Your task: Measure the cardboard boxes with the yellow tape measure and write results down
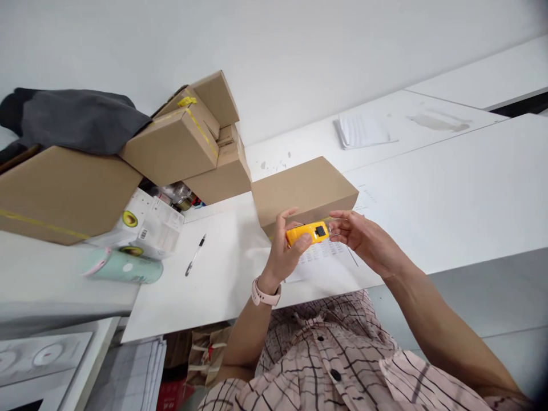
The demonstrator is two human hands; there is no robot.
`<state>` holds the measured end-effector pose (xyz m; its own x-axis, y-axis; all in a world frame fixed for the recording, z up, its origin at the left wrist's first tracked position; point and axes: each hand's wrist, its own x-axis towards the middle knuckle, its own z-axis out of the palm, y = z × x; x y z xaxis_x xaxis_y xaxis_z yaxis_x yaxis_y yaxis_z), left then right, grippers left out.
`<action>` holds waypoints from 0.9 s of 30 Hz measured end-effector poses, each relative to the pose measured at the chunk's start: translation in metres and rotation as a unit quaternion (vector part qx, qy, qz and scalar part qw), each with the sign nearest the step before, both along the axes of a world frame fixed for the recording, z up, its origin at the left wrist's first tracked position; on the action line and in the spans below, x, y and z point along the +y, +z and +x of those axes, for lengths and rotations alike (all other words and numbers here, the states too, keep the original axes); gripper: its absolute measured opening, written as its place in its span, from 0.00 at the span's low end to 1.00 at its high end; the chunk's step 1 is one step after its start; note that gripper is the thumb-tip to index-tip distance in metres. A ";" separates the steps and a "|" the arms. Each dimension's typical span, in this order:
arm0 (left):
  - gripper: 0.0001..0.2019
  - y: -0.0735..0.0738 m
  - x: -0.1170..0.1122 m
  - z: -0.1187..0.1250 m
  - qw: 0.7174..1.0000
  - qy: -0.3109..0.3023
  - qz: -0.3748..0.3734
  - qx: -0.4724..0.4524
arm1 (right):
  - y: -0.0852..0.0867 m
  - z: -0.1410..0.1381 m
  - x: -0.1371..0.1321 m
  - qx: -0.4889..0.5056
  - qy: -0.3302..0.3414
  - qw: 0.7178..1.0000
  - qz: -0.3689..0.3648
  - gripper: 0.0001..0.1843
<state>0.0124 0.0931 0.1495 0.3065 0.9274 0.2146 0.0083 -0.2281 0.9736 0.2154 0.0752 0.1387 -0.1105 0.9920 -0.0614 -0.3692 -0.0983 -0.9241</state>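
My left hand (286, 251) is closed around what looks like a yellow box cutter (307, 233) with a black ribbed slider, the thumb resting on its body. At the cutter's right end is my right hand (363, 237), its fingers stretched out and a little apart. Whether those fingertips touch the end cannot be made out. Just behind both hands a closed cardboard box (303, 188) rests on the white table (231, 251). Printed paper sheets (325, 262) lie beneath the hands, partly covered by them.
A pen (196, 255) lies to the left. Further left are a mint-green bottle (128, 267) on its side, a white carton with avocado pictures (148, 225) and several cardboard boxes (171, 145) with dark cloth (81, 120) on top. A paper stack (363, 131) lies by the wall.
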 end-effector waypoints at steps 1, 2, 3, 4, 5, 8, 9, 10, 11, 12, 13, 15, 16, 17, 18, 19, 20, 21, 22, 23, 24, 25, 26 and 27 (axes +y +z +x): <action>0.32 0.001 0.000 -0.003 1.000 0.006 -0.003 -0.007 | 0.001 0.002 0.003 0.008 0.008 1.000 -0.008 0.20; 0.32 0.002 0.001 -0.007 1.000 0.013 -0.004 -0.011 | 0.003 0.005 0.008 0.016 0.013 1.000 -0.013 0.18; 0.32 0.003 0.002 -0.013 1.000 0.023 -0.001 -0.013 | 0.005 0.010 0.015 0.022 0.011 1.000 -0.014 0.17; 0.32 0.005 0.005 -0.020 0.999 0.038 0.004 -0.012 | 0.007 0.016 0.023 0.027 0.000 1.000 -0.012 0.15; 0.32 0.006 0.008 -0.028 0.998 0.059 0.010 -0.009 | 0.009 0.024 0.035 0.030 -0.021 0.999 -0.006 0.14; 0.31 0.012 0.024 -0.060 0.989 0.145 0.021 0.005 | 0.015 0.054 0.078 0.039 -0.108 0.993 0.023 0.12; 0.31 0.014 0.031 -0.073 0.985 0.171 0.018 0.008 | 0.016 0.064 0.093 0.039 -0.128 0.991 0.029 0.12; 0.31 0.015 0.038 -0.085 0.981 0.193 0.011 0.010 | 0.016 0.072 0.109 0.040 -0.143 0.989 0.029 0.11; 0.32 0.016 0.045 -0.097 0.977 0.213 0.003 0.010 | 0.014 0.078 0.123 0.039 -0.154 0.987 0.021 0.10; 0.32 0.017 0.052 -0.108 0.973 0.229 -0.005 0.010 | 0.012 0.081 0.135 0.036 -0.165 0.986 0.011 0.10; 0.33 0.017 0.058 -0.118 0.970 0.241 -0.015 0.011 | 0.010 0.082 0.146 0.029 -0.175 0.984 0.001 0.10; 0.33 0.015 0.070 -0.134 0.965 0.261 -0.032 0.015 | 0.002 0.079 0.160 0.004 -0.194 0.981 -0.016 0.10; 0.32 0.014 0.075 -0.139 0.963 0.267 -0.040 0.020 | -0.001 0.075 0.165 -0.013 -0.202 0.979 -0.023 0.10; 0.32 0.013 0.079 -0.143 0.962 0.269 -0.047 0.025 | -0.005 0.071 0.167 -0.032 -0.210 0.977 -0.030 0.10; 0.32 0.012 0.083 -0.146 0.961 0.268 -0.053 0.030 | -0.008 0.067 0.168 -0.054 -0.215 0.974 -0.038 0.10; 0.31 0.010 0.085 -0.147 0.962 0.266 -0.057 0.035 | -0.011 0.062 0.167 -0.077 -0.217 0.972 -0.045 0.09; 0.31 0.009 0.088 -0.147 0.963 0.261 -0.061 0.038 | -0.013 0.059 0.166 -0.099 -0.212 0.971 -0.051 0.09; 0.30 0.008 0.090 -0.146 0.964 0.255 -0.063 0.041 | -0.014 0.056 0.165 -0.120 -0.201 0.971 -0.056 0.09; 0.30 0.007 0.092 -0.144 0.966 0.248 -0.065 0.042 | -0.016 0.053 0.163 -0.137 -0.187 0.971 -0.060 0.09; 0.30 0.006 0.094 -0.141 0.968 0.240 -0.065 0.044 | -0.016 0.052 0.162 -0.150 -0.172 0.972 -0.062 0.11; 0.31 0.005 0.095 -0.138 0.969 0.232 -0.066 0.045 | -0.017 0.050 0.160 -0.160 -0.160 0.972 -0.065 0.12; 0.31 0.005 0.097 -0.136 0.971 0.226 -0.066 0.046 | -0.018 0.050 0.160 -0.169 -0.154 0.971 -0.069 0.13; 0.30 0.004 0.099 -0.133 0.972 0.221 -0.065 0.046 | -0.018 0.050 0.159 -0.179 -0.153 0.969 -0.072 0.14; 0.30 0.004 0.100 -0.132 0.973 0.217 -0.066 0.046 | -0.019 0.050 0.159 -0.188 -0.156 0.967 -0.073 0.14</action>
